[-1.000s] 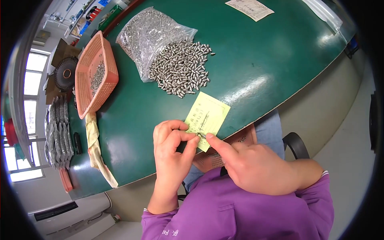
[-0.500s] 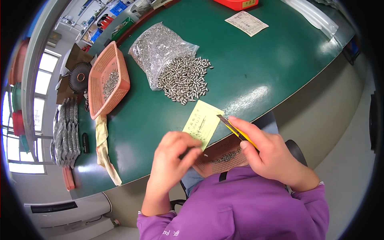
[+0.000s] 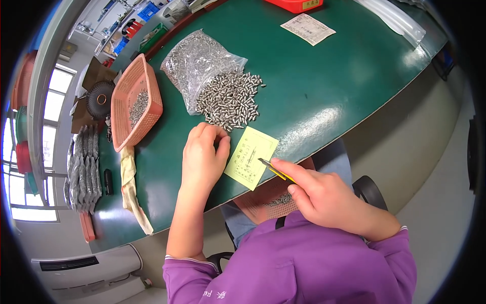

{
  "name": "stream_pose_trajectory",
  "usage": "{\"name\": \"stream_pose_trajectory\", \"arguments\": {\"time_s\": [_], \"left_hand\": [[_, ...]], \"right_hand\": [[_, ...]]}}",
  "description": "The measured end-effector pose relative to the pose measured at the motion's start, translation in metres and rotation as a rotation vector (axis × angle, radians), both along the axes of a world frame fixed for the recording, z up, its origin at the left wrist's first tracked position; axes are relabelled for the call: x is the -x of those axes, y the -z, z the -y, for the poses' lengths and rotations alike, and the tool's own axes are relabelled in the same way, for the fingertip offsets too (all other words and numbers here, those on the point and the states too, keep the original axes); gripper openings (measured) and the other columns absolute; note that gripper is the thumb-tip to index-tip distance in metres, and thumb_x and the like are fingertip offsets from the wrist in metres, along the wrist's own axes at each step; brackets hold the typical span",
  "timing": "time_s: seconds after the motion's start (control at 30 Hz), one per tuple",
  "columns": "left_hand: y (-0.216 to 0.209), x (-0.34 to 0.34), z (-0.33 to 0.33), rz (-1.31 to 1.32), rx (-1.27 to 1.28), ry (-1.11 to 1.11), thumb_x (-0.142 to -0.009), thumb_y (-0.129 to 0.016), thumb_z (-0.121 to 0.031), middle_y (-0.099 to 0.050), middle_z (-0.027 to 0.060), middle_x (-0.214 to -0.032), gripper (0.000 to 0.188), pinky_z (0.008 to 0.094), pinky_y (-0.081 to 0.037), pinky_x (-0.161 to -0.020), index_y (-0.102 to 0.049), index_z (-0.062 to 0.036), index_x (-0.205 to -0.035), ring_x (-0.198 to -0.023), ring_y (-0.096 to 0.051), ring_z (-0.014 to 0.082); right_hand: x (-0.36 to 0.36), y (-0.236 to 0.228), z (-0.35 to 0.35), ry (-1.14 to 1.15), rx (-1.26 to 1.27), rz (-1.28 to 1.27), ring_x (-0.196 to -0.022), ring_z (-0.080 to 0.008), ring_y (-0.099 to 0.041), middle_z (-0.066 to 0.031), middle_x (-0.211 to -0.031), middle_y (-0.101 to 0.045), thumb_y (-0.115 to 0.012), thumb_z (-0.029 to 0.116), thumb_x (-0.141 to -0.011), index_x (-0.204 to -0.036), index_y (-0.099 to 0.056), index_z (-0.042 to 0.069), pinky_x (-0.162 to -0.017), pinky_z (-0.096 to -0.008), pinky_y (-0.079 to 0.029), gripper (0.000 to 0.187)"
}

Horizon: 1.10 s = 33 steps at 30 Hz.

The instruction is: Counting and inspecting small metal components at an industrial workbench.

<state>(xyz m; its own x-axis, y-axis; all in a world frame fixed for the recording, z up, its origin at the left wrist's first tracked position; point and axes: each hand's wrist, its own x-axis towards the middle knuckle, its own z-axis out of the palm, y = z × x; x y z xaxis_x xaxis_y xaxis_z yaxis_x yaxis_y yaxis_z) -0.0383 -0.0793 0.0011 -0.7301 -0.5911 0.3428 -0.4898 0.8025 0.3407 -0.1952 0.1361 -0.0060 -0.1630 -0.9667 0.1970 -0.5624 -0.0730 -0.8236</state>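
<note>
Glossy green sheeting covers the table (image 3: pixel 329 86), which runs slantwise across the view, with windows (image 3: pixel 52 96) beyond its left end. The right hand (image 3: pixel 324 195) grips a yellow utility knife (image 3: pixel 281 174) between thumb and forefinger. The knife's long axis slants from lower right to upper left, blade pointing away from the person and leftward; the blade tip sits over the right part of a yellow card (image 3: pixel 243 167), though whether they touch I cannot tell. The card lies printed face up near the table's edge, its long axis leaning from upper right to lower left.

The left hand (image 3: pixel 205 152) has its fingers curled at the near edge of a pile of bullet-shaped metal pieces (image 3: pixel 230 99); whether it pinches one is hidden. Behind the pile lies a clear plastic bag (image 3: pixel 195 55), mouth toward the heap, filled with more pieces. Farther left, a pink perforated basket (image 3: pixel 147 114) holds a small heap of them. Another pink basket (image 3: pixel 248 205), partly hidden below the table's edge at the person's lap, contains pieces too. Filled bags (image 3: pixel 86 167) stand at the far left.
</note>
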Motion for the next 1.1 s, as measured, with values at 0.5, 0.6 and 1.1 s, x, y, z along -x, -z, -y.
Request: {"name": "stream_pose_trajectory", "arguments": {"time_s": [0.5,0.6,1.1], "left_hand": [[0.011,-0.025,-0.060,-0.088,-0.099,0.046,-0.076,-0.078,-0.001,-0.061,0.0071,-0.081,0.018,0.0393,-0.047,-0.067,-0.061,-0.0058,-0.081,-0.075,-0.058,0.0279],[0.011,-0.026,-0.059,-0.113,-0.075,0.065,-0.075,-0.078,-0.001,-0.060,0.0068,-0.080,0.019,0.0394,-0.047,-0.067,-0.060,-0.0059,-0.080,-0.074,-0.058,0.0277],[0.005,-0.024,-0.056,-0.095,-0.137,0.072,-0.075,-0.078,-0.001,-0.062,0.0070,-0.080,0.017,0.0383,-0.048,-0.067,-0.063,-0.0056,-0.078,-0.074,-0.059,0.0283]], "right_hand": [[-0.018,-0.001,0.008,-0.057,-0.074,-0.244,-0.063,-0.0269,-0.064,-0.0092,-0.074,-0.060,-0.063,0.006,-0.089,-0.145,-0.051,0.008,-0.056,-0.0388,-0.055,0.057],[-0.019,-0.002,0.009,-0.069,-0.088,-0.247,-0.063,-0.0256,-0.064,-0.0091,-0.074,-0.060,-0.064,0.006,-0.088,-0.145,-0.051,0.007,-0.055,-0.0378,-0.054,0.058],[-0.008,-0.019,0.019,-0.165,-0.180,-0.225,-0.069,-0.0319,-0.067,-0.0149,-0.082,-0.066,-0.061,0.003,-0.089,-0.145,-0.049,0.005,-0.060,-0.0416,-0.055,0.058]]}}
